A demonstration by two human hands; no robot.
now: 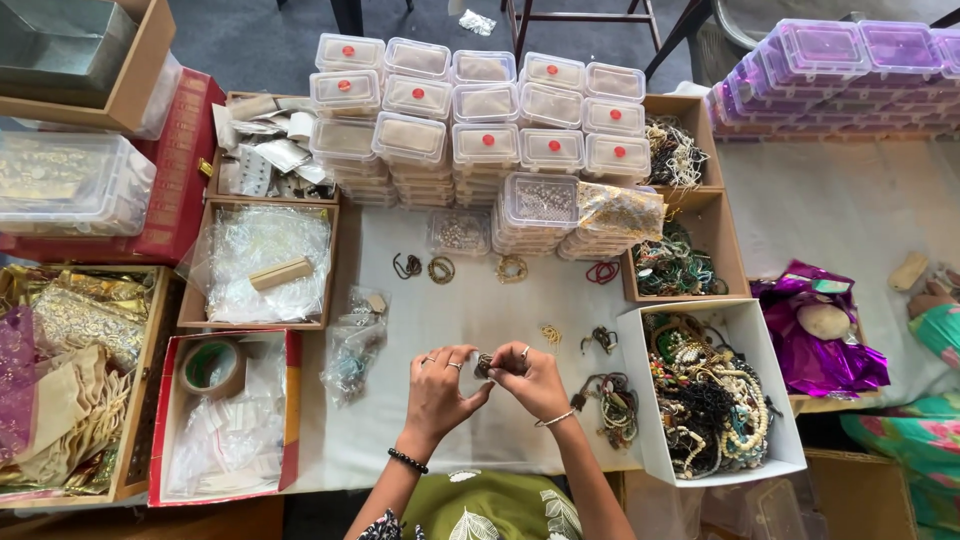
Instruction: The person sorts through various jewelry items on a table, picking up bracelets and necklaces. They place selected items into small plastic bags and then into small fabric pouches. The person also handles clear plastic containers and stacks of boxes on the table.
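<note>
My left hand [438,388] and my right hand [528,381] meet over the pale tablecloth [470,310], both pinching one small dark beaded bracelet [484,364] between the fingertips. A bead bracelet circles my left wrist and a thin bangle my right. Close to my right hand lies a heap of bracelets [612,405]. Small single pieces lie farther out: a gold one [551,334], a dark one [600,339], a red ring [602,272] and some brown rings [425,268].
A white box [650,400] heaped with bead jewellery stands at my right. Stacked clear lidded boxes [480,140] fill the back. Cardboard trays of plastic bags [260,265], a tape roll [212,367] and gold pouches [80,320] sit left. Another person's hand [930,298] shows at far right.
</note>
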